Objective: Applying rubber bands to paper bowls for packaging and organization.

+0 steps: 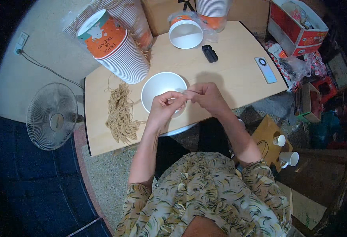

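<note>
Above the near rim of a white paper bucket (157,89), my left hand (165,106) and my right hand (208,98) meet, fingertips together. Both hands are closed in a pinch. Whatever lies between the fingertips is too small to make out. Left of the bucket lies a loose heap of tan cords (122,114), with a few strands reaching toward the bucket and my left wrist. Behind it leans a tall stack of paper buckets (124,59), the end one printed orange and green.
Farther back on the table (236,59) are a bucket on its side (186,34), another bucket stack (213,10), a black clip-like object (210,53) and a phone (265,70). A fan (53,116) stands left. Right, there is a red carton (296,29) and white cups (289,159).
</note>
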A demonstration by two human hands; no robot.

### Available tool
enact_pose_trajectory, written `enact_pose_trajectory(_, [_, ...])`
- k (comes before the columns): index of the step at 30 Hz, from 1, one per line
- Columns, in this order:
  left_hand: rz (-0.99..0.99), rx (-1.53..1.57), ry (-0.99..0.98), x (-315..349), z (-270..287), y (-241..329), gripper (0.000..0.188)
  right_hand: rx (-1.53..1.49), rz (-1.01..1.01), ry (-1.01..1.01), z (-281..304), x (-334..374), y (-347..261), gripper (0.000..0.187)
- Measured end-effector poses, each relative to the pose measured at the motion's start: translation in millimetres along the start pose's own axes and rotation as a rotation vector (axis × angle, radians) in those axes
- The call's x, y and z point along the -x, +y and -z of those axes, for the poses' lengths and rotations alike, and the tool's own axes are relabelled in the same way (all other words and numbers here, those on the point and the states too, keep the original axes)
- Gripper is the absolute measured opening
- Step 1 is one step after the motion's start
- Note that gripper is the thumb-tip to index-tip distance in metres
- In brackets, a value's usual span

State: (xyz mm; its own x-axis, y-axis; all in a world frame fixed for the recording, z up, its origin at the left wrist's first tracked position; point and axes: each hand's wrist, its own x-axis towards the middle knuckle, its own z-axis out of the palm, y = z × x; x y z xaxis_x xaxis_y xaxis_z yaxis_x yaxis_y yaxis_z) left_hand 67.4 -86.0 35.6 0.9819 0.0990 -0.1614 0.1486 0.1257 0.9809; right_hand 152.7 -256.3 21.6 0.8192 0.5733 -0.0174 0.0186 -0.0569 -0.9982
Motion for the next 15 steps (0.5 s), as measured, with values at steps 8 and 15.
enact_pose_trajectory(8, [0.015, 0.056, -0.041, 0, 3, 0, 0.008, -0.138, 0.093, 0.127, 6, 3, -9, 0.013])
enact_pose_trajectory(15, [0.056, 0.132, -0.071, 0, 6, -2, 0.008, -0.03, 0.125, 0.027, 21, 3, -5, 0.01])
